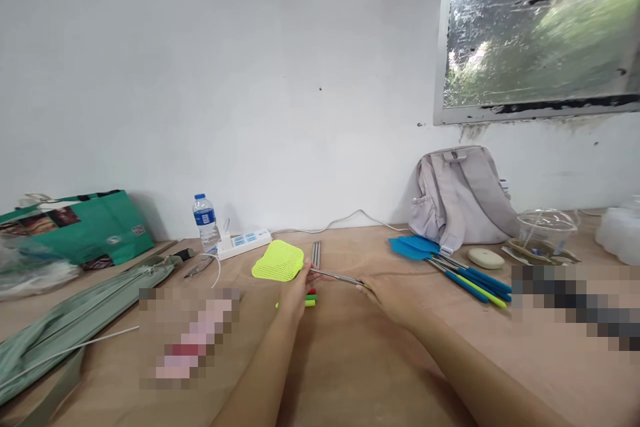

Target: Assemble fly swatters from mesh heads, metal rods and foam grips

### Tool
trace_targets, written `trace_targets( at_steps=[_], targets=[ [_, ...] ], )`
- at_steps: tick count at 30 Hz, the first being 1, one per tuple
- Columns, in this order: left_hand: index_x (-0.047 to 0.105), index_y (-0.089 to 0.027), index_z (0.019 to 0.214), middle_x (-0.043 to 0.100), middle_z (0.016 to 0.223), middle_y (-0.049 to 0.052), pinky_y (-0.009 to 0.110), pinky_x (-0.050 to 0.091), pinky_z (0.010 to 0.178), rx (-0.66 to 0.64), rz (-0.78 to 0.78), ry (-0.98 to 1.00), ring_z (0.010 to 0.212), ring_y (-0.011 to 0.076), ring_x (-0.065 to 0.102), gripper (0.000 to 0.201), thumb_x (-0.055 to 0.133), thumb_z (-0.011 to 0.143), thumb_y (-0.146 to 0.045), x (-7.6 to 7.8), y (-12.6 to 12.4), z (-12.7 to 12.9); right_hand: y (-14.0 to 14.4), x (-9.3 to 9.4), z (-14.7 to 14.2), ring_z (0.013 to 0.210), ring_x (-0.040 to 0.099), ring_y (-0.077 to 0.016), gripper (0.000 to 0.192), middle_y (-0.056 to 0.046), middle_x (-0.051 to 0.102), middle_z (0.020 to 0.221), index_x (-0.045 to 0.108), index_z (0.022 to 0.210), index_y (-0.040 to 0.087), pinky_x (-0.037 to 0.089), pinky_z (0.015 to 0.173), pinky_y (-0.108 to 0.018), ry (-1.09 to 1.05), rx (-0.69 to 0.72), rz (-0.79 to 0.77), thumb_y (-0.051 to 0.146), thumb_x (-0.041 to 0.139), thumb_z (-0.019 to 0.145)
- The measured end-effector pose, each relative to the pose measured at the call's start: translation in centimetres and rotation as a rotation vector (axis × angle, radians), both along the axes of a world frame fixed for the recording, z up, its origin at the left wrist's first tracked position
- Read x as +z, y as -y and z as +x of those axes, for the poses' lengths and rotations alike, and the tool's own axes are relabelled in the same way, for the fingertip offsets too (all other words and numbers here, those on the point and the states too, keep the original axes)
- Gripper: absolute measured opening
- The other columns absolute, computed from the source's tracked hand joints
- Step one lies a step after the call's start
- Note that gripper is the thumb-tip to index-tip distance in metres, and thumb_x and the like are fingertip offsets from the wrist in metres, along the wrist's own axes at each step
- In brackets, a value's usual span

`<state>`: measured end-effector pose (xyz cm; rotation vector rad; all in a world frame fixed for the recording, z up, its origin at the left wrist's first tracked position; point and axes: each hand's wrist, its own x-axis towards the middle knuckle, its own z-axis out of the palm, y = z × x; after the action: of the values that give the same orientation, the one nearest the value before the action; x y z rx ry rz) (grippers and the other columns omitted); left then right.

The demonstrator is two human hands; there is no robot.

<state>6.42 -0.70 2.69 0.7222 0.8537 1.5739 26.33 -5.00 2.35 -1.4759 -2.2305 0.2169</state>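
The left hand (294,288) is closed around the yellow-green swatter (278,261) where the mesh head meets its thin metal rod, fingers curled with little gap. The right hand (384,297) grips the other end, where a sliver of yellow-green handle shows; its exact finger placement is hard to tell. The swatter is held just above the middle of the tabletop (350,363), head toward the left edge, rod slanting slightly toward the right — a hold at both ends that probably steadies something so thin.

Just beyond the left hand, bare metal rods (319,255) lie side by side, pointing at the far edge, perhaps grouped for easy reach. Close by that hand, partly hidden by it, are short coloured pieces (311,303), red, green and yellow-green.

Right of centre, blue swatters (413,247) overlap with their heads together, handles angled toward the right edge — seemingly stacked to stay tidy. A round pale object (486,258) lies beside them. Along the far edge stand a backpack (473,193), a power strip (244,245) and a water bottle (205,221).
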Motion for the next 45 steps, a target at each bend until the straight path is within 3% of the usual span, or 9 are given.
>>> trace_targets(
  at_steps=[4,10,13,17,19,23,29,35,45],
  targets=[
    [0.057,-0.011,0.065,0.061,0.054,-0.001,0.022,0.051,0.056,0.131,-0.011,0.082,0.046,0.0084,0.058,0.007,0.06,0.072,-0.011,0.3,-0.7,-1.6,-0.8,0.4,1.3,0.089,0.056,-0.0199,0.036,-0.007,0.064,0.097,0.06,0.1,0.022,0.039,0.076,-0.03,0.024,0.051,0.046,0.042,0.032,0.087],
    [0.056,-0.013,0.068,0.059,0.055,-0.004,0.022,0.051,0.058,0.175,0.012,0.137,0.047,0.007,0.056,0.007,0.058,0.075,-0.013,0.4,-0.4,-2.2,-0.9,0.7,1.7,0.091,0.055,-0.0206,0.035,-0.007,0.064,0.098,0.058,0.101,0.022,0.038,0.076,-0.03,0.055,0.05,0.101,0.041,0.033,0.087],
    [0.051,-0.016,0.065,0.058,0.057,-0.004,0.027,0.051,0.062,0.11,0.01,0.25,0.052,0.0097,0.059,0.017,0.05,0.081,-0.021,0.3,0.2,-1.4,-0.5,0.6,1.2,0.087,0.056,-0.0201,0.032,-0.006,0.064,0.096,0.057,0.099,0.021,0.037,0.071,-0.029,0.1,0.03,0.132,0.038,0.032,0.087],
    [0.045,-0.018,0.062,0.059,0.061,0.0,0.032,0.049,0.066,-0.1,0.024,0.422,0.066,0.0158,0.062,0.029,0.041,0.085,-0.036,-0.4,1.3,0.9,0.2,0.3,0.3,0.075,0.057,-0.0185,0.031,-0.006,0.064,0.088,0.056,0.091,0.02,0.033,0.06,-0.026,0.169,-0.013,0.132,0.037,0.029,0.087],
    [0.039,-0.019,0.058,0.049,0.048,-0.004,0.028,0.047,0.06,-0.115,0.083,0.479,0.051,0.0115,0.055,0.034,0.042,0.084,-0.04,-0.9,1.7,2.1,0.4,0.1,-0.2,0.074,0.057,-0.0184,0.031,-0.005,0.065,0.086,0.055,0.091,0.02,0.032,0.058,-0.026,0.174,0.008,0.136,0.037,0.029,0.088],
    [0.023,-0.018,0.052,0.023,0.036,-0.009,0.02,0.03,0.041,-0.034,0.154,0.515,0.031,0.0051,0.025,0.044,0.044,0.083,-0.041,-1.4,2.0,2.8,0.7,-0.3,-1.2,0.075,0.058,-0.0201,0.03,-0.005,0.065,0.084,0.054,0.091,0.02,0.031,0.057,-0.026,0.196,0.016,0.147,0.043,0.037,0.084],
    [0.015,-0.019,0.051,0.017,0.034,-0.009,0.022,0.018,0.038,0.008,0.134,0.489,0.03,0.0056,0.017,0.048,0.038,0.085,-0.042,-1.0,1.5,1.7,0.1,-0.4,-1.4,0.066,0.058,-0.0174,0.029,-0.004,0.065,0.073,0.058,0.075,0.021,0.028,0.053,-0.025,0.278,-0.002,0.142,0.037,0.036,0.084],
    [0.016,-0.019,0.049,0.014,0.033,-0.008,0.023,0.015,0.037,0.096,0.139,0.542,0.029,0.0067,0.016,0.044,0.027,0.09,-0.029,-0.4,0.7,-0.2,-1.3,-0.3,1.6,0.065,0.054,-0.0159,0.019,-0.004,0.065,0.072,0.06,0.067,0.019,0.026,0.054,-0.025,0.32,-0.043,0.15,0.024,0.044,0.076],
    [0.014,-0.018,0.048,0.012,0.033,-0.007,0.022,0.012,0.035,0.139,0.197,0.589,0.028,0.0062,0.014,0.044,0.027,0.09,-0.025,0.5,0.1,-2.3,-2.0,0.7,4.1,0.065,0.058,-0.0176,0.022,-0.006,0.066,0.07,0.061,0.066,0.02,0.018,0.049,-0.026,0.447,-0.188,0.232,0.031,0.045,0.076]
  ],
)
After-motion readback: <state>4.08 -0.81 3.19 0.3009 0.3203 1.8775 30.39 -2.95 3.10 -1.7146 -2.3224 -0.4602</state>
